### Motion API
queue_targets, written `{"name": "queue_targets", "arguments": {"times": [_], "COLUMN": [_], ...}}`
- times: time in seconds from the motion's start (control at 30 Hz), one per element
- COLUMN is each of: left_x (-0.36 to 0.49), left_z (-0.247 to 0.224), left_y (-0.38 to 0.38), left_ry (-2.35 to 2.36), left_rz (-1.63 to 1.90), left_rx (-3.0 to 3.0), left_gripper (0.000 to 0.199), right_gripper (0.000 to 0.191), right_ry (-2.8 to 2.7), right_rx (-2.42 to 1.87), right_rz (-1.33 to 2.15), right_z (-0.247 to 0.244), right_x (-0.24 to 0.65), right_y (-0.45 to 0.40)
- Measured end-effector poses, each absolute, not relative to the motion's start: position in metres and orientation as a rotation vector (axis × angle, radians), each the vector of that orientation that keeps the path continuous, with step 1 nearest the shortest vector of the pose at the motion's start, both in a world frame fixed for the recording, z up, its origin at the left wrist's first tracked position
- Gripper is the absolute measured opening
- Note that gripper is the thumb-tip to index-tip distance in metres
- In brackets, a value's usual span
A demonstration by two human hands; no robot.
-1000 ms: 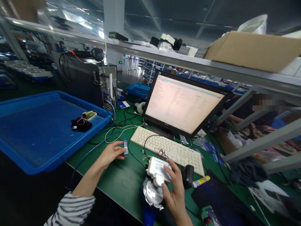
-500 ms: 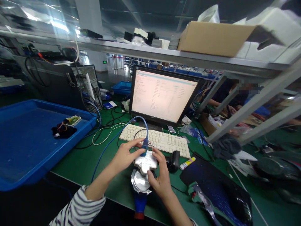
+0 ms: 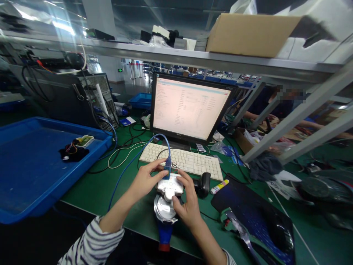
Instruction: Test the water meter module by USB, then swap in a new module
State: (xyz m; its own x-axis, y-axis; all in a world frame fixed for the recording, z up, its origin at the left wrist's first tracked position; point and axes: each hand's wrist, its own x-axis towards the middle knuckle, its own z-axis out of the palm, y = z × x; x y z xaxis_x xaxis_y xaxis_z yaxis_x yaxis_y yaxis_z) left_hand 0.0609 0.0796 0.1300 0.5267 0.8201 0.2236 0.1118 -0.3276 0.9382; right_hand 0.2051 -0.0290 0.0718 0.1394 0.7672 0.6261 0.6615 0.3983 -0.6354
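Observation:
My left hand (image 3: 147,179) pinches a blue cable connector (image 3: 167,168) at the top edge of a white plastic module (image 3: 170,185). From the connector a blue cable (image 3: 138,158) arcs up and back to the left. My right hand (image 3: 188,200) grips the module's right side between thumb and fingers. Just below the module sits a round silver metal housing (image 3: 164,209), over a blue body with a red end (image 3: 164,239) near the table edge. Whether the connector is fully seated in the module is hidden by my fingers.
Behind my hands lie a keyboard (image 3: 190,161) and a lit monitor (image 3: 190,106). A blue tray (image 3: 27,176) fills the left. On the right are a black scanner (image 3: 204,185), a glue stick (image 3: 220,187), pliers (image 3: 242,232) and a mouse (image 3: 280,235). A person works beyond the frame bars.
The view has shifted slightly. Both hands keep their hold on the connector and the white module, with hardly any movement between them.

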Motion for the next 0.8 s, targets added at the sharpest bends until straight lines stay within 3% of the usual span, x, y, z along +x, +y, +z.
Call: {"name": "queue_targets", "arguments": {"times": [0.47,0.7,0.8], "left_x": [0.05,0.048,0.049], "left_z": [0.104,0.088,0.084], "left_y": [0.073,0.083,0.085], "left_ry": [0.704,0.637,0.621], "left_rz": [1.232,1.32,1.374], "left_rx": [2.156,2.316,2.354], "left_gripper": [0.033,0.036,0.035], "right_gripper": [0.056,0.036,0.047], "right_ry": [-1.619,-1.131,-1.031], "right_rx": [-1.403,-2.043,-2.238], "right_rz": [0.092,-0.577,-0.554], "right_z": [0.084,0.074,0.037], "right_x": [0.22,0.368,0.422], "right_y": [-0.05,-0.14,-0.183]}}
